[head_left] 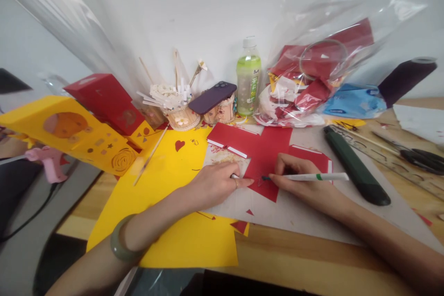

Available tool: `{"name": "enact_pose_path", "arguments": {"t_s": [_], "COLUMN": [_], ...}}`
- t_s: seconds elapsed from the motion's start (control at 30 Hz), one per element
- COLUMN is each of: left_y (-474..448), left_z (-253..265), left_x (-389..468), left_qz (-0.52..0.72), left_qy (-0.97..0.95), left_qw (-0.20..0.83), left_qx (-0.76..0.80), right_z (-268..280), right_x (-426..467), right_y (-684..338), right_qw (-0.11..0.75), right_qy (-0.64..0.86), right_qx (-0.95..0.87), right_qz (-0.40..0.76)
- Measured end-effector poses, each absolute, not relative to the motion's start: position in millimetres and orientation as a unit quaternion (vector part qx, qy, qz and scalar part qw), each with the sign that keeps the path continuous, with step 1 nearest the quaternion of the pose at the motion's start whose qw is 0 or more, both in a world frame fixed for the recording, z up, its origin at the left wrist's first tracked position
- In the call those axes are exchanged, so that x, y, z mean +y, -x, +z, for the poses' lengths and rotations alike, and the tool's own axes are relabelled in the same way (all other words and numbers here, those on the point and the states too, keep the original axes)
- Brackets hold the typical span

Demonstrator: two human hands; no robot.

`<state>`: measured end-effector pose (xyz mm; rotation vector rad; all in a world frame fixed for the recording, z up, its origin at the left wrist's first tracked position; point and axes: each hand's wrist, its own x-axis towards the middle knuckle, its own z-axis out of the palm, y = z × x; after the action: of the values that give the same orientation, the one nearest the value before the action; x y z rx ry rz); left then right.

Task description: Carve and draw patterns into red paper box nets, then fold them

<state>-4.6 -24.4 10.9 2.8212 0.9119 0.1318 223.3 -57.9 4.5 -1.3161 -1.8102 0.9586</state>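
My right hand (301,178) grips a white marker pen (335,176) with a green band, its dark green tip at the red cardstock (262,164). The cardstock is cut in a cross-like shape with white-edged flaps, and faint marks show near the tip. My left hand (220,184) is closed, with the thumb against the cardstock's left edge. The end of a small white stick-like thing (235,176) pokes out of its curled fingers; the remainder is hidden. Beneath the cardstock lies a grey board (294,215), and a yellow sheet (166,240) spreads under my left forearm.
A green utility knife (357,166), metal ruler (385,148) and scissors (423,157) lie right. Behind stand a drink bottle (248,85), a purple phone (215,97) on small pots, and a plastic bag of scraps (308,78). Left are yellow (79,132) and red (107,101) paper boxes and a pink glue gun (48,162).
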Motion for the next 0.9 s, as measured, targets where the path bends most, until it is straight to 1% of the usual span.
{"name": "enact_pose_path", "arguments": {"t_s": [0.1,0.27,0.7,0.9], "left_y": [4.3,2.4,2.6,3.8], "left_z": [10.8,11.0,5.2,10.1], "left_x": [-24.5,-25.0,-24.5,-25.6], "left_qz": [0.055,0.08,0.094,0.086], "left_qy": [-0.943,-0.914,-0.908,-0.911], "left_qw": [0.112,0.175,0.172,0.188], "left_qx": [0.309,0.357,0.369,0.356], "right_z": [3.0,1.0,1.7,2.2], "right_x": [-56.7,-55.3,-56.0,-56.4], "right_y": [-223.8,-224.5,-224.4,-224.0], "right_qw": [0.347,0.356,0.357,0.354], "right_qy": [0.509,0.516,0.519,0.519], "right_qx": [-0.698,-0.696,-0.69,-0.693], "right_qz": [0.365,0.35,0.356,0.353]}}
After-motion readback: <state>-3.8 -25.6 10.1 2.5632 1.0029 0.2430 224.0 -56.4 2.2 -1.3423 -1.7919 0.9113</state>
